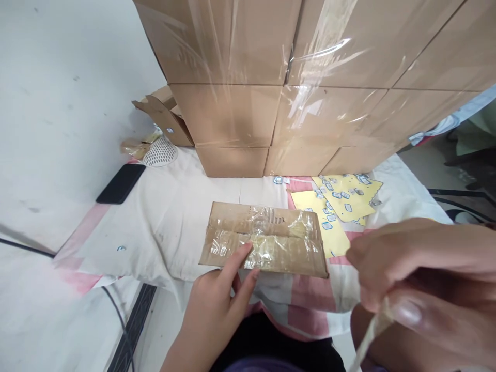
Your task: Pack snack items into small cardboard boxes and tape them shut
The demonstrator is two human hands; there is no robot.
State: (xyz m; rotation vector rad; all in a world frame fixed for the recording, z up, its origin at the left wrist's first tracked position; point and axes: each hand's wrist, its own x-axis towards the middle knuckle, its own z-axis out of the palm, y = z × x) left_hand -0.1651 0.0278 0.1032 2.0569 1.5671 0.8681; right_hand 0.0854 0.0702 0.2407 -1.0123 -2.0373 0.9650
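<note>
Left hand point(217, 305) fingers spread narrow, tips pressed on taped cardboard piece point(263, 240), frame centre. Right hand point(422, 279) pinched tape strip point(372, 330), lower right. Cloth-covered surface point(170, 227); stacked cartons point(310, 77) behind.

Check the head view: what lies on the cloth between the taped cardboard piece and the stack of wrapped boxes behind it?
Between the taped cardboard piece and the stacked boxes the cloth is mostly bare; only the yellow sticker sheets lie at the right.
</note>
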